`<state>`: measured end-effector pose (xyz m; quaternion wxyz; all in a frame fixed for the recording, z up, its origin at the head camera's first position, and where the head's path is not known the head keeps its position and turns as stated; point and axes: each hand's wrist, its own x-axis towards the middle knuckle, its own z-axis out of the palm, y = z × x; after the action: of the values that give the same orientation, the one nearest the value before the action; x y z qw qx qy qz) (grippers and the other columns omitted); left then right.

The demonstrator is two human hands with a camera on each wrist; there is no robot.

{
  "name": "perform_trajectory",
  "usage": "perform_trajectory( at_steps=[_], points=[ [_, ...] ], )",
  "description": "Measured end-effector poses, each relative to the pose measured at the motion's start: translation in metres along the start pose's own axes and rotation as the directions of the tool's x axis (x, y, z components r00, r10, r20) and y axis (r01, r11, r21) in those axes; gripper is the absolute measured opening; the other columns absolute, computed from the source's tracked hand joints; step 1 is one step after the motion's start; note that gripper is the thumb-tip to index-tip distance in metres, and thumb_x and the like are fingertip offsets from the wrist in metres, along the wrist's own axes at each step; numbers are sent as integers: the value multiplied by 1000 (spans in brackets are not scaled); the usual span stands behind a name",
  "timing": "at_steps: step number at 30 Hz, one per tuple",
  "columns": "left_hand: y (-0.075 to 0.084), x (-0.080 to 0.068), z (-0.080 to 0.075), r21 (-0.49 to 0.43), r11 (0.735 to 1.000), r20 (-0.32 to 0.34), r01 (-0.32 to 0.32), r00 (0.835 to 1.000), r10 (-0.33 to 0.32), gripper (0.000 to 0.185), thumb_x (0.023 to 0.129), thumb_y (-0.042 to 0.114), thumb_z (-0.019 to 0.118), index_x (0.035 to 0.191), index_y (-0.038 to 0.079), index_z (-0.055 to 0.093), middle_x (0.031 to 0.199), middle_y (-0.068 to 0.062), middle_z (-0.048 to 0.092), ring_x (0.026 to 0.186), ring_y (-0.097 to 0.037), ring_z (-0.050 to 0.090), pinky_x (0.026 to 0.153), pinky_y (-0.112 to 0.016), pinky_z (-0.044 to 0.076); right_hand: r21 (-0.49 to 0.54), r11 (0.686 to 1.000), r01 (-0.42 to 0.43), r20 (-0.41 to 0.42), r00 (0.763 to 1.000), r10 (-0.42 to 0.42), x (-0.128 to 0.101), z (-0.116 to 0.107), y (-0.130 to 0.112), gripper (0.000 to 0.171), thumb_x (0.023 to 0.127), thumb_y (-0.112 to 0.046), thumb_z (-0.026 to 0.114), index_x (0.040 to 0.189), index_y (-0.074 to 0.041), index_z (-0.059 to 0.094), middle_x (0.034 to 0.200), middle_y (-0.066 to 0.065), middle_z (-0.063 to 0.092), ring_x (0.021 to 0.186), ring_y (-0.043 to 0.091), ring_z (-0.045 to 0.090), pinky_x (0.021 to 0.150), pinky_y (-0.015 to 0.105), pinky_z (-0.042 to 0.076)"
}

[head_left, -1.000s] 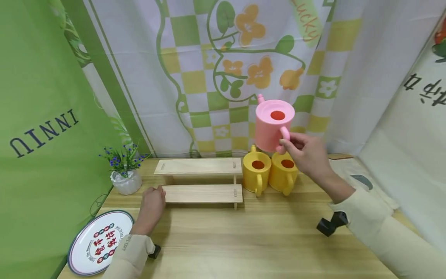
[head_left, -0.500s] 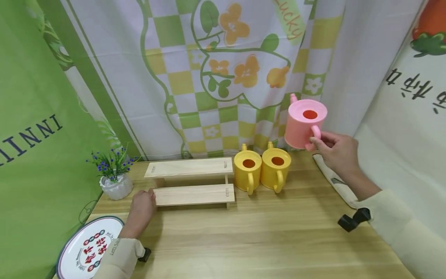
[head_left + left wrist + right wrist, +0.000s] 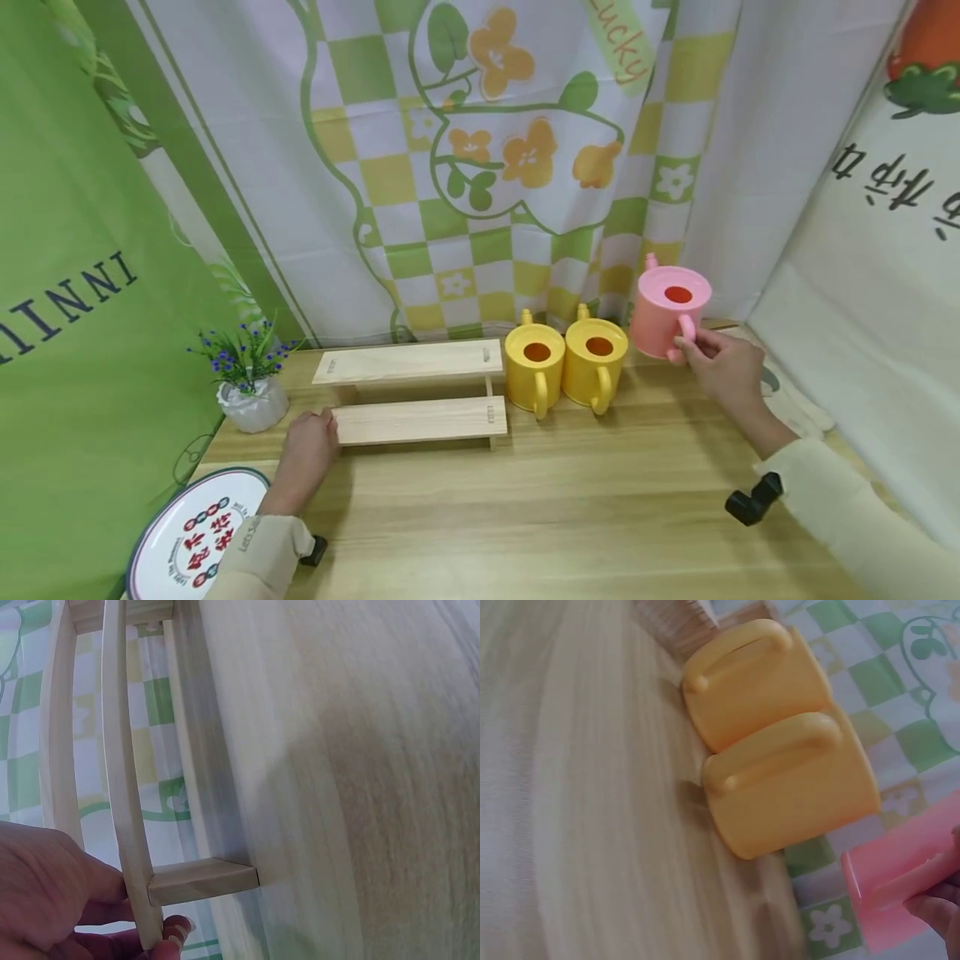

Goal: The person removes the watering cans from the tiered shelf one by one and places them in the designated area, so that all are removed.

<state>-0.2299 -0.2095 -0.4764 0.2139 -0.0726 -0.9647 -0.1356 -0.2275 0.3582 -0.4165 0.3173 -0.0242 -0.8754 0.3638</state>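
A pink watering can is held by its handle in the right hand, fingers curled round it—just right of two yellow watering cans. The wooden step shelf is steadied by the left hand, fingers pinching its lower board's end.

A two-step shelf stands toward the back of the tabletop, its higher step behind the lower one. Just right of it two cans stand side by side, touching. Right of them the right hand holds a third can by its handle. The left hand rests at the lower step's left end. Left of the shelf sits a potted plant; before it, at the tabletop's left corner, lies a plate.
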Motion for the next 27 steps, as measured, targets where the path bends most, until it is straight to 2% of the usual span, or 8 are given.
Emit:
perform_trajectory(
  at_steps=[4, 7, 12, 17, 21, 27],
  points=[
    [-1, -1, 1, -12, 1000, -3, 7, 1000, -7, 12, 91, 2, 56, 88, -8, 62, 67, -22, 57, 63, -41, 56, 59, -53, 49, 5, 1000, -19, 5, 1000, 19, -11, 9, 5, 26, 84, -9, 77, 104, 7, 75, 91, 29, 73, 62, -31, 38, 53, 3, 34],
    [-2, -1, 1, -19, 1000, -34, -18, 999, 17, 11, 90, 1, 57, 87, -8, 62, 65, -21, 56, 62, -41, 55, 58, -53, 48, 0, 999, -46, 18, 999, 46, -19, 16, 8, 26, 85, -10, 77, 105, 6, 75, 91, 28, 73, 64, -34, 37, 55, 2, 35],
    [-1, -1, 2, -18, 999, -57, -45, 997, 44, 8, 87, -1, 59, 82, -6, 61, 63, -20, 56, 60, -39, 54, 57, -51, 47, -20, 995, -101, 33, 994, 102, -32, 21, 18, 30, 86, -13, 76, 109, 6, 73, 91, 28, 73, 64, -34, 37, 56, 3, 36],
    [-1, 0, 2, -22, 998, -59, -52, 997, 50, 7, 87, -2, 60, 81, -6, 61, 63, -20, 57, 61, -39, 55, 58, -51, 47, -32, 994, -107, 12, 994, 107, -40, 24, 26, 29, 84, -12, 78, 108, 5, 74, 88, 26, 74, 66, -32, 35, 58, 5, 35],
    [-1, 0, 3, -14, 998, -73, -67, 995, 66, 6, 86, -3, 60, 81, -7, 61, 62, -20, 56, 61, -39, 55, 59, -51, 47, -27, 992, -120, 31, 992, 121, -46, 27, 30, 29, 85, -12, 77, 108, 5, 74, 89, 26, 74, 67, -32, 36, 59, 4, 36],
    [-2, 0, 1, -16, 999, -38, -40, 998, 40, 10, 87, -1, 59, 88, -9, 64, 65, -21, 57, 62, -39, 55, 60, -51, 48, -17, 990, -141, 39, 989, 141, -53, 29, 30, 28, 86, -11, 76, 108, 7, 73, 94, 28, 72, 66, -31, 36, 57, 5, 36]
  ],
)
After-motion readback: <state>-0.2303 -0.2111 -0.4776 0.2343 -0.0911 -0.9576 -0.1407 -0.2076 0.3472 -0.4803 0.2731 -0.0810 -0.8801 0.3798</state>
